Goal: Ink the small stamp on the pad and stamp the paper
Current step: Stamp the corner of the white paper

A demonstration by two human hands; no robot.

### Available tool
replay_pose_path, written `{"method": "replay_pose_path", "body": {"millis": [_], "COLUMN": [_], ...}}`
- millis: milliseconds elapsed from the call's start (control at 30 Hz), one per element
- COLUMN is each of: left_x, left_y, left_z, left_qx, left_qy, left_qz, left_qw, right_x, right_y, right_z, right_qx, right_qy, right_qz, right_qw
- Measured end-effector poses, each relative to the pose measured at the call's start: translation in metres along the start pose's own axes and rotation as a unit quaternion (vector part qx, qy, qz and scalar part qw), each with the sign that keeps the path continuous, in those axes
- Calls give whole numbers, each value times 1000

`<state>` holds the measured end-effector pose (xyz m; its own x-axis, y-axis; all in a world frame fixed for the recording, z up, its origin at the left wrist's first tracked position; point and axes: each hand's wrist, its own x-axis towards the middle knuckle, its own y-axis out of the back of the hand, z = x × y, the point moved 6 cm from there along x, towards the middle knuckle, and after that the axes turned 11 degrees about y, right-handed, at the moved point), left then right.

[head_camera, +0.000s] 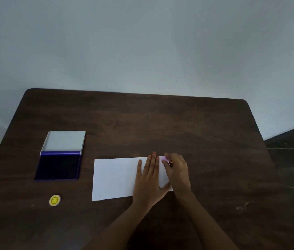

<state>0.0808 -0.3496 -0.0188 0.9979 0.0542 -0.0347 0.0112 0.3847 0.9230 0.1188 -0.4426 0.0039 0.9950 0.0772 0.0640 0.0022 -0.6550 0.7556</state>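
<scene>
Bare forearms; right hand (177, 173) wears a ring (183, 159).

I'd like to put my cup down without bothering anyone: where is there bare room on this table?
The dark wooden table is bare along its far edge and right of the right hand. It is crowded where both hands meet at the white paper sheet, and near the open blue ink pad and small yellow round disc.

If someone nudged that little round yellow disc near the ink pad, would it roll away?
Probably not: the yellow disc lies flat on the table, so it would likely slide. It looks small and thin, so probably light. Stood on edge, it might roll.
</scene>
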Motion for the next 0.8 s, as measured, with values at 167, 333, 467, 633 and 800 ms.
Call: {"method": "replay_pose_path", "body": {"millis": [167,333,467,633,800], "left_x": [-1,-1,-1,-1,-1], "left_y": [-2,-3,-4,-11,-14], "left_z": [-1,-1,-2,-6,-7], "left_qx": [-3,-3,4,2,10], "left_qy": [5,6,7,16,21], "left_qz": [-14,-26,-32,-52,-66], "left_qw": [1000,1000,999,999,998], "right_x": [0,-3,-2,-14,-29], "right_y": [1,1,1,11,20], "right_z": [-2,-3,0,38,61], "right_qx": [-9,-16,11,317,663], "right_qy": [14,15,-2,-254,-410], "right_qz": [-8,5,17,155,260], "right_qw": [1000,1000,1000,900,570]}}
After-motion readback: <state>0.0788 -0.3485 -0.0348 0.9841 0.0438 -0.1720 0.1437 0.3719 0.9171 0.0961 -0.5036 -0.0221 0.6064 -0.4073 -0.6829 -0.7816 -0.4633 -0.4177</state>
